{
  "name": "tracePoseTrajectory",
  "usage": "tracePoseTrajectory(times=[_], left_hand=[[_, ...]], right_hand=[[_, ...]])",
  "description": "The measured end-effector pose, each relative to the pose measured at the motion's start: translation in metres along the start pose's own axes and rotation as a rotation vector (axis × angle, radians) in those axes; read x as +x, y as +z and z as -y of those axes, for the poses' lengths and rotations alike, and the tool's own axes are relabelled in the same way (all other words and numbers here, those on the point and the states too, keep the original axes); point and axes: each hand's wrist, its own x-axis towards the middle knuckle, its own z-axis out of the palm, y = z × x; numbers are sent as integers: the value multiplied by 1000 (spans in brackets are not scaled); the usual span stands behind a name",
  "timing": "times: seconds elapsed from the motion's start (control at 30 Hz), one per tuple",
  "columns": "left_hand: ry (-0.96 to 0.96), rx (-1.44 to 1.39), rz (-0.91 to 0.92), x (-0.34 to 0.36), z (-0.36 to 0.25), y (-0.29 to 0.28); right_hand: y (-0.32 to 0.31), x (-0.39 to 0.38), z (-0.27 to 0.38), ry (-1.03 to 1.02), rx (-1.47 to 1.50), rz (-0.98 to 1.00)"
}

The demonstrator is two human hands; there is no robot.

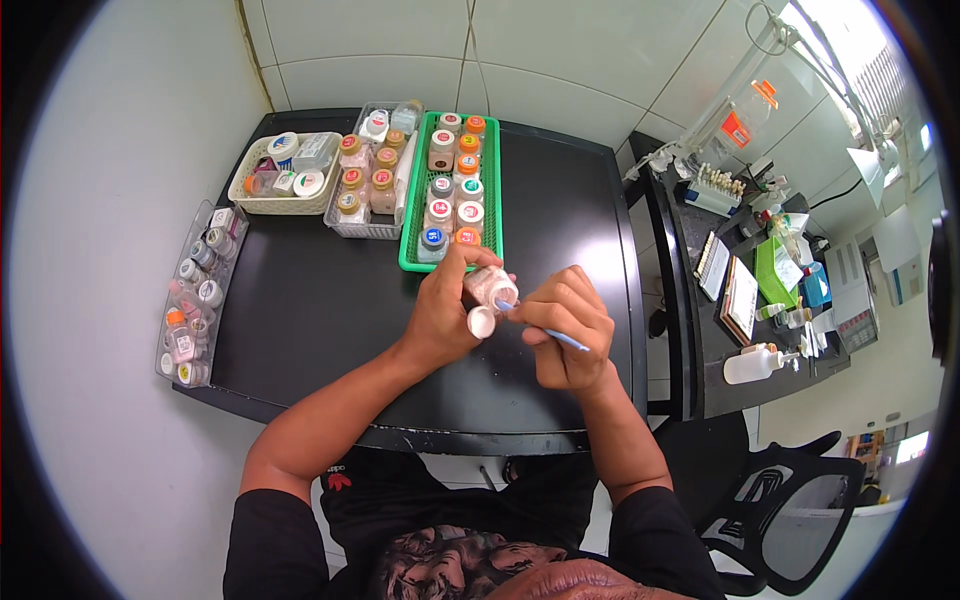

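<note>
I see the left hand gripping a small clear jar of pinkish powder, tilted, mouth open; round white cap at the same hand, just below the jar. Right hand pinches a light blue stick, tip at the jar mouth. I've got the jar over the black desk, near the green basket.

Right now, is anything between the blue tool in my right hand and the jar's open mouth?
Nothing visible: the blue tool is at the mouth of the jar. The cap in your left hand sits beside it.
</note>
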Motion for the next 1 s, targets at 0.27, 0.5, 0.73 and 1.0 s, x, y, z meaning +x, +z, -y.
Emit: tracePoseTrajectory(times=[0.27,0.5,0.73,1.0], left_hand=[[93,213,57,2,-6,-4],[92,83,47,2,-3,0],[79,137,73,3,-8,-3],[157,279,85,8,-13,-5]], right_hand=[[1,1,4,16,-30,-48],[-2,0,3,42,-58,-9],[-1,-2,4,38,-87,-30],[-5,0,6,26,-122,-52]])
